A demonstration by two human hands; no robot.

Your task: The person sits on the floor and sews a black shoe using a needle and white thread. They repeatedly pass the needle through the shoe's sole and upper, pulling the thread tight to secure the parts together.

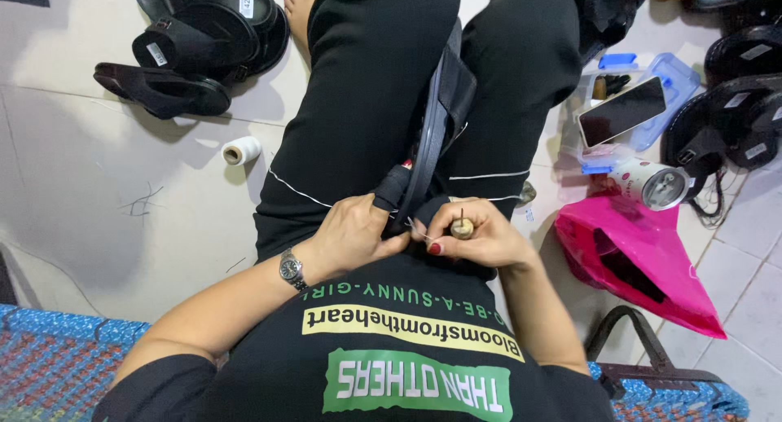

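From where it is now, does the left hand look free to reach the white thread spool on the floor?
Probably not at once: the left hand is pinching the black sandal held between the knees. The thread spool lies apart on open floor, with nothing blocking the way.
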